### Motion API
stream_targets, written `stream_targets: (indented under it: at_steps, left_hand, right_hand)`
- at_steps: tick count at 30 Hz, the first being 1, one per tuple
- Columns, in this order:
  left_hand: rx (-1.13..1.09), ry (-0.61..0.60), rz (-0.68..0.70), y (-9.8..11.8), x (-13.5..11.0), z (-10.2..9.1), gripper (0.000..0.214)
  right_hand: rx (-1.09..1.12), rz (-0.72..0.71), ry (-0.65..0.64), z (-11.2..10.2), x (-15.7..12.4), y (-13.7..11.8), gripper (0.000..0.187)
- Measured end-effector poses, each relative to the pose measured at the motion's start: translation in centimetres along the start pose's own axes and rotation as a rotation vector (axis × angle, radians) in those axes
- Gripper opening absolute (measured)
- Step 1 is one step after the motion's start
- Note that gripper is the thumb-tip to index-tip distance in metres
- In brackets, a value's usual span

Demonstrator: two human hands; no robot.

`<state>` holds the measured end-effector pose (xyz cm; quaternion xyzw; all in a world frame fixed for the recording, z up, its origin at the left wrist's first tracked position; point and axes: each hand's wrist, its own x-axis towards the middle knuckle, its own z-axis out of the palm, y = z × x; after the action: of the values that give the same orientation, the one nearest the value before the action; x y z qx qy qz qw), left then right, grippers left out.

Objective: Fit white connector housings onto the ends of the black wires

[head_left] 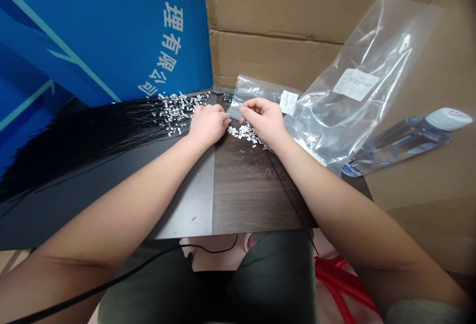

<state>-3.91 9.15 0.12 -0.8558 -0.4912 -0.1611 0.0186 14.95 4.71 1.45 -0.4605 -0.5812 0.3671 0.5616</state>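
My left hand (208, 124) rests on the table with its fingers curled together; what lies between them, if anything, is hidden. Just right of it, my right hand (266, 120) is closed with thumb and forefinger pinched. A thin black wire (288, 192) comes out from under the right hand and runs down past the table's front edge. Between and below the hands lies a loose pile of small white plastic connectors (248, 134). To the left is a thick bundle of black wires (92, 130), with many white connectors (176, 108) at their near-hand ends.
Behind my right hand lies a small clear bag (256, 88) with a label. A larger clear plastic bag (345, 91) leans on the cardboard (275, 1) at the right. Near it a water bottle (405, 140) lies tilted. A blue printed panel (111, 26) stands at the back left.
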Motion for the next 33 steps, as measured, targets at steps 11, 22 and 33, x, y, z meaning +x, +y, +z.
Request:
stream_targets:
  at_steps: [11,22,33]
  left_hand:
    - [-0.190,0.115,-0.085,0.0,0.1,-0.1,0.015]
    - [-1.744,0.104,-0.601,1.1,-2.4,-5.3,0.011]
    - [-1.796,0.090,-0.508,1.6,-4.6,-3.9,0.036]
  right_hand:
    - [-0.023,0.011,0.024,0.0,0.2,0.1,0.008]
    - [0.012,0.038,-0.015,0.6,-0.4,-0.3,0.010]
    - [0.044,-0.101,-0.095,2.4,-2.0,-0.9,0.021]
